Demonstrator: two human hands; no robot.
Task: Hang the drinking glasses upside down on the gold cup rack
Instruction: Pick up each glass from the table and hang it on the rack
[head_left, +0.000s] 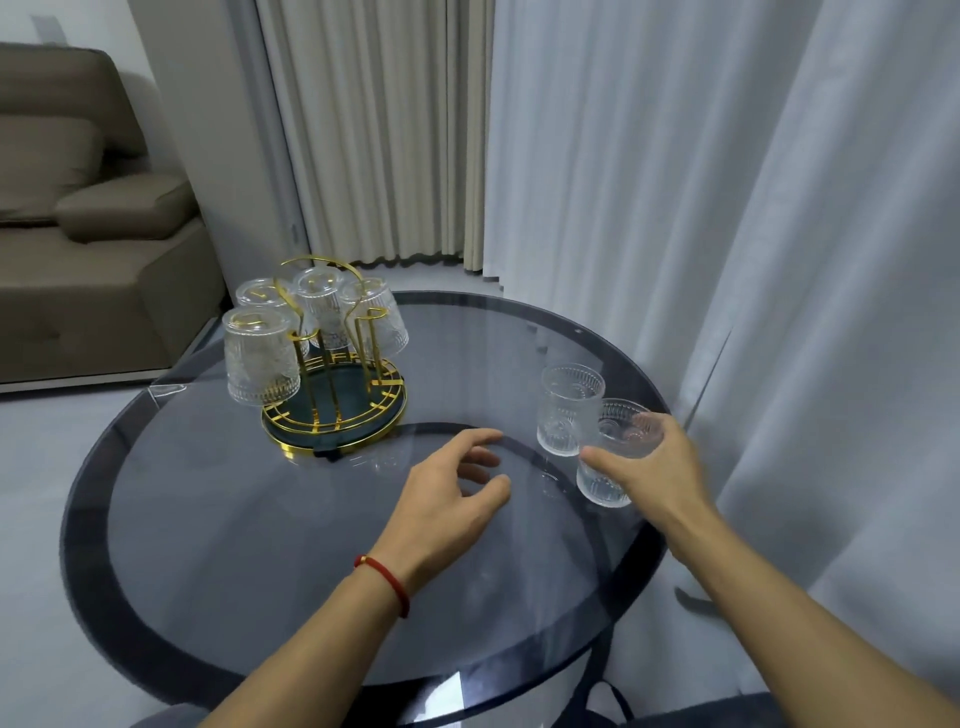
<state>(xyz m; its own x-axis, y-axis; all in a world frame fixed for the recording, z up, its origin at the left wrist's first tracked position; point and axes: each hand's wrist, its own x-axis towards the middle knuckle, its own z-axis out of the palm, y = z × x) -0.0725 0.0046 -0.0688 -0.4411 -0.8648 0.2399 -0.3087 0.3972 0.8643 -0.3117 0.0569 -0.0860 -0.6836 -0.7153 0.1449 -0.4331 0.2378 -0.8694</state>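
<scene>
Left hand (452, 493) hovering loose and empty, fingers spread, right of gold cup rack (332, 395). Right hand (649, 462) farther right of rack, wrapped around tilted glass (613, 457), just beside upright glass (569, 410). Four glasses (260, 358) already inverted on rack.

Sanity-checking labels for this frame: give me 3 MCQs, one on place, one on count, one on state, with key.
1. Where does the gold rack stand on the glass table?
A. far left part
B. near right edge
C. dead centre

2. How many glasses hang upside down on the rack?
A. two
B. four
C. six

3. What is the right hand doing?
A. resting flat on the table
B. gripping a glass
C. touching the rack

Key:
1 A, it sits far and left of both hands.
2 B, four inverted glasses show on the pegs.
3 B, its fingers wrap the held glass beside the standing glass; the left hand is empty.
</scene>
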